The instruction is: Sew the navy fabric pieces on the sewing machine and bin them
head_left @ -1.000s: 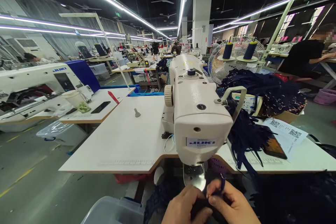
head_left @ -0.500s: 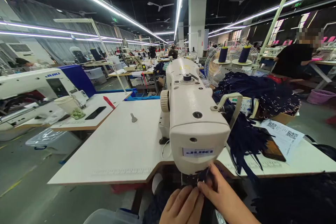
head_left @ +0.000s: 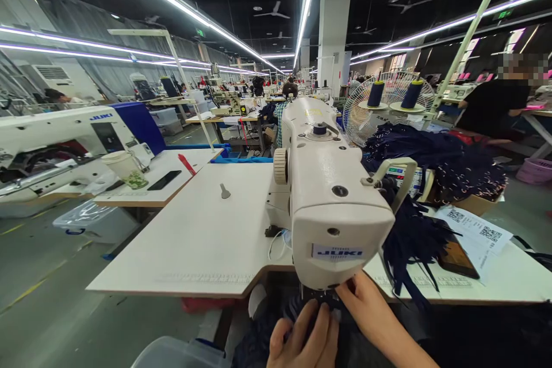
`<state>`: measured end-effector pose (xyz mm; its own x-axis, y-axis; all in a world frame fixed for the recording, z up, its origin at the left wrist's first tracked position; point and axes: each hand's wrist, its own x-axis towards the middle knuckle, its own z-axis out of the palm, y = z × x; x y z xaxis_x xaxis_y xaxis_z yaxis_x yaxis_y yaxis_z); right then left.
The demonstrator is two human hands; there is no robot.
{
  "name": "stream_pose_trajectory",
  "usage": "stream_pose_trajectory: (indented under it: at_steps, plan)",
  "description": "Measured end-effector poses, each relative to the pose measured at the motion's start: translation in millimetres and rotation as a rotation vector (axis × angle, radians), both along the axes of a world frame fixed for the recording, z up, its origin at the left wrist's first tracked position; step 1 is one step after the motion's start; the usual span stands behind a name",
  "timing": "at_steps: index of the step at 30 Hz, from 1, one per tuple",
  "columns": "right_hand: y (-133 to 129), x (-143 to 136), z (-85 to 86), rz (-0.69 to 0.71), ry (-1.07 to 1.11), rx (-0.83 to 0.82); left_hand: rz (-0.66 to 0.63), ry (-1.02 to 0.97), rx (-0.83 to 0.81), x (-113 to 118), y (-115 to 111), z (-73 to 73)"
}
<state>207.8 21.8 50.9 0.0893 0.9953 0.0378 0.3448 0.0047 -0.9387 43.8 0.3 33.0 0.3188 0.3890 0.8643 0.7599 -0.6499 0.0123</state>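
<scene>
dark cloth (head_left: 291, 309) lies at the base of the sewing head (head_left: 340, 224). the left hand (head_left: 304, 336), fingers bent, rests on it; the right hand (head_left: 359, 299) has moved in beneath the head, apparently presenting the cloth there. neither hand's closure can be told.

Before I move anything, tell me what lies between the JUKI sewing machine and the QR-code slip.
Navy fabric strips, then a smartphone; the head view shows both.
</scene>
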Motion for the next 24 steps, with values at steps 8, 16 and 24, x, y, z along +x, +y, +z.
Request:
stream_pose_trajectory:
  at_steps: [8, 16, 24]
  plan:
    - [21, -3, 2.8, 0.021, -0.133, 0.127, 0.046, 0.025, -0.024, 2, 6, 3.1]
    - [27, -1, -8.0, -0.039, -0.209, 0.150, 0.074, -0.024, -0.028, 7, 9, 1.1]
    - [28, -1, -10.1, -0.040, -0.250, 0.166, 0.107, -0.068, 0.045, 12, 13, 1.4]
